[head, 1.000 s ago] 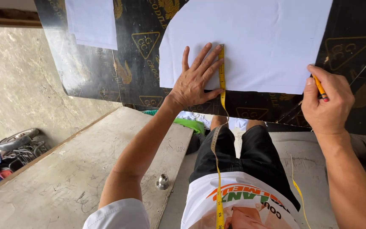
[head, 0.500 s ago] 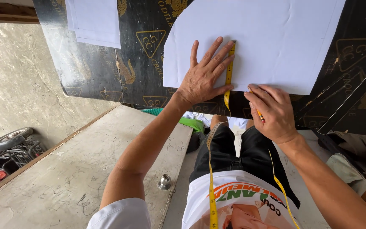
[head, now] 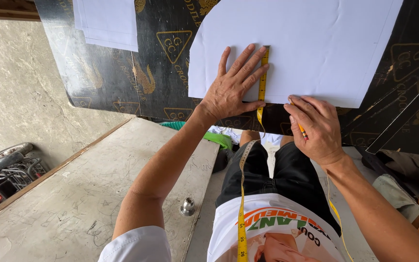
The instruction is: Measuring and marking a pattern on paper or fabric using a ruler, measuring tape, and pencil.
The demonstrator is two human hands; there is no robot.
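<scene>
Left hand (head: 231, 92), fingers spread, pins yellow tape measure (head: 263, 80) flat on white paper (head: 316, 48); right hand (head: 318, 127) grips pencil (head: 300, 129) at the paper's edge for marking.

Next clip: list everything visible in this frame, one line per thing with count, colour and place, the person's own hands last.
Paper sheet: one large, white, curved left edge, lying on the board under both hands.
Smaller paper stack: one, white, top left of the board.
Board: one, black with gold printed marks, serving as the work surface.
Tape measure: one, yellow, lying up the sheet, hanging down over the person's front.
Pencil: one, yellow-orange, in the right hand.
Metal knob: one, silver, on the grey slab lower left.
Green cloth: one, below the board edge.
Left hand: flat, fingers spread, pinning the tape to the sheet.
Right hand: at the sheet's lower edge, gripping the pencil.
</scene>
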